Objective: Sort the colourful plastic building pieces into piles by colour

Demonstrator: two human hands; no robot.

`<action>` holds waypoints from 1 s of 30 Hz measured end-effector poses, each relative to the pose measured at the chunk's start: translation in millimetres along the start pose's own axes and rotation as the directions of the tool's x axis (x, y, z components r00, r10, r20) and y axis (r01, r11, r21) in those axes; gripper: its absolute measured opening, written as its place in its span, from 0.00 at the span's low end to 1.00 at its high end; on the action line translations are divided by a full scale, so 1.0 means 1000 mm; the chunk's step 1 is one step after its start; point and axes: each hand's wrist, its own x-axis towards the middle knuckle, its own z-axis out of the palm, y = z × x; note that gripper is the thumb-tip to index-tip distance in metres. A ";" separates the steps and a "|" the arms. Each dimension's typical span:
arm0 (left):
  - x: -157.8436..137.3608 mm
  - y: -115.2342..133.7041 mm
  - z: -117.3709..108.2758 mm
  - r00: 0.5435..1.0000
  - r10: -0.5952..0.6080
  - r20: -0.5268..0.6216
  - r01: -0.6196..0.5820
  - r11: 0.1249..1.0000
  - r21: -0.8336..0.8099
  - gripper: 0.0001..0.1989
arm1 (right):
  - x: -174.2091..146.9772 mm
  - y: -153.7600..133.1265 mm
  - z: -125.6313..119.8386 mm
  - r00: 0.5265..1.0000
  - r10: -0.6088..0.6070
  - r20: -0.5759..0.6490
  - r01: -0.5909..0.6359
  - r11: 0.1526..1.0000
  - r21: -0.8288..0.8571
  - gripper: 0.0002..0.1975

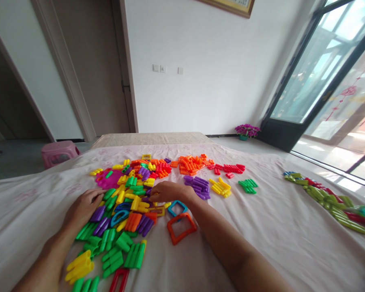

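The right grip [167, 191] reaches into the mixed pile [120, 197] of plastic pieces, with its fingers bent downward. The hand covers its own fingertips, so one cannot tell whether it holds a piece. The left grip [86, 202] is at the left edge of the same pile, its fingers a little curled; here also it cannot be told whether a piece is held or only touched. The pile lies between the two grips and spreads from there toward the body.

To work well here, it is probably better to take one piece at a time by its sides, because such rounded pieces may roll. The left grip could press lightly on the neighbouring pieces, so that the pile does not slide. The right forearm passes close to the loose frames, and it should perhaps be lifted a little in order not to push them.

As for the count, nearer to the body than the right grip lie two frames: one blue frame [170, 209] and one orange frame [170, 233]. To the right of this grip there are three groups of one colour each: one purple group [197, 186], one yellow group [220, 187] and one green group [247, 186]. Beyond it is one orange heap [190, 164]. The pieces inside the pile overlap too much for a safe count.
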 end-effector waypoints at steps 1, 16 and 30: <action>0.000 0.000 0.000 1.000 -0.001 -0.001 0.001 1.000 0.001 0.23 | 0.000 -0.001 0.000 1.000 0.001 0.000 -0.001 1.000 -0.006 0.19; 0.000 0.001 -0.001 1.000 0.008 -0.007 -0.008 1.000 0.014 0.22 | 0.002 -0.002 0.002 0.999 -0.028 -0.021 0.027 0.998 -0.050 0.26; -0.001 0.006 -0.003 1.000 0.009 -0.018 -0.009 1.000 0.024 0.21 | -0.001 0.025 0.001 0.997 -0.063 -0.039 0.068 0.989 0.128 0.22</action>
